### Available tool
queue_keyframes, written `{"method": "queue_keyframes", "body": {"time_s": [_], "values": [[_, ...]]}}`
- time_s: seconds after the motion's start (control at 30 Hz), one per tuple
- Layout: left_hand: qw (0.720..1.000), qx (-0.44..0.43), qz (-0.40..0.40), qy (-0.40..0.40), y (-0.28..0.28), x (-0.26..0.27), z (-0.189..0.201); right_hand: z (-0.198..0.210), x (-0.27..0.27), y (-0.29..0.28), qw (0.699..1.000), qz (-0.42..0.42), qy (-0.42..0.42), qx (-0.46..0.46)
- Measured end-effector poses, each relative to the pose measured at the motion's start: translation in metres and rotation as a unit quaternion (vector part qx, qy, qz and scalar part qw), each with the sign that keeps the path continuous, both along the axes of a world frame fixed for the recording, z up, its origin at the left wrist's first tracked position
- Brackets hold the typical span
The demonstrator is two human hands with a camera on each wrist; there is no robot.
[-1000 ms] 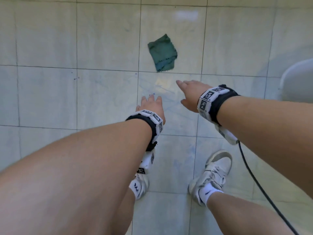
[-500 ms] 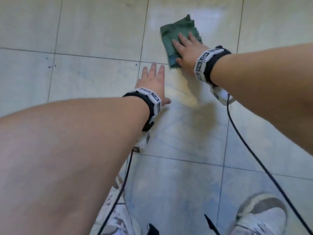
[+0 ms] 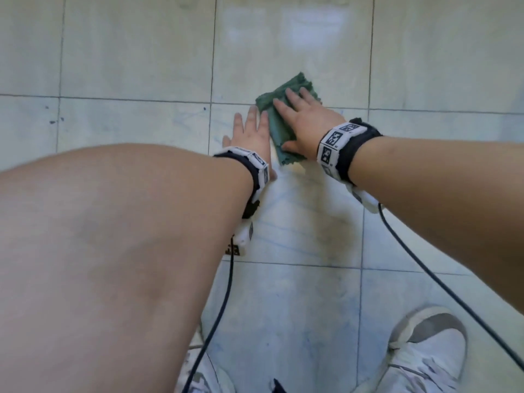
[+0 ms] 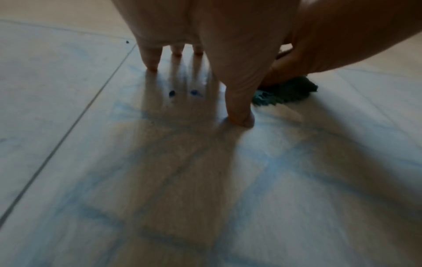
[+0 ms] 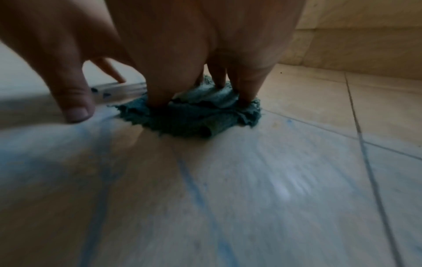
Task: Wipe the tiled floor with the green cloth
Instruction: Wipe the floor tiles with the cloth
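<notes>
- A second ago the cloth (image 3: 279, 120) lay alone on the floor (image 3: 136, 66) ahead of my reaching hands; half a second ago my right hand (image 3: 304, 123) had landed on it, farther up the tile. Now the cloth sits nearer me, across the grout line, bunched under my palm. So I judge the first pull of the wipe has begun.
- My right fingers (image 3: 289, 96) lie straight and a little spread, pressing the cloth flat to the floor, thumb at its near edge; I press it, I do not pinch it.
- My left hand (image 3: 252, 131) rests on bare tile just beside the cloth, fingers straight and slightly apart, holding nothing. It reads as a brace.
- The head view shows faint blue streaks on the tiles between my hands and my shoes (image 3: 425, 353), most of it unwiped, I'd judge.
- The right wrist view shows what the head view hides: the cloth's (image 5: 194, 115) ragged, rucked folds rising between my fingertips (image 5: 247, 97).
- The left wrist view shows my left fingertips (image 4: 151, 61) and thumb touching the floor, with two small dark blue spots (image 4: 182, 93) just beyond them.
</notes>
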State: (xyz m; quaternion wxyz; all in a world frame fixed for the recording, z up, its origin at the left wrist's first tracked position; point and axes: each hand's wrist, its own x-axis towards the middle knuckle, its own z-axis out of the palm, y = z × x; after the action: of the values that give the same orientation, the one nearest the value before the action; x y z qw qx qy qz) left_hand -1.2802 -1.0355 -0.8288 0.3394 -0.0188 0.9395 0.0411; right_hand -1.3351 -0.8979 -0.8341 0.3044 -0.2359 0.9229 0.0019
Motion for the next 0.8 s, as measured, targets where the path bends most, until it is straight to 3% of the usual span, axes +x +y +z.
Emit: {"method": "queue_keyframes", "body": {"time_s": [0.4,0.5,0.7,0.8], "values": [[1.0,0.021,0.019,0.0,-0.006,0.003,-0.004,0.001,-0.002,-0.011,0.999,0.003,-0.022,0.05],[0.999,0.029,0.008,0.01,-0.009,0.006,-0.008,0.003,0.03,0.005,0.998,0.003,-0.042,0.044],[1.0,0.014,-0.021,-0.004,-0.005,0.007,-0.005,0.007,0.15,0.051,0.988,0.11,-0.09,0.051],[0.999,0.016,-0.039,0.01,0.007,0.014,-0.004,0.001,0.134,0.054,0.992,0.09,-0.087,0.035]]}}
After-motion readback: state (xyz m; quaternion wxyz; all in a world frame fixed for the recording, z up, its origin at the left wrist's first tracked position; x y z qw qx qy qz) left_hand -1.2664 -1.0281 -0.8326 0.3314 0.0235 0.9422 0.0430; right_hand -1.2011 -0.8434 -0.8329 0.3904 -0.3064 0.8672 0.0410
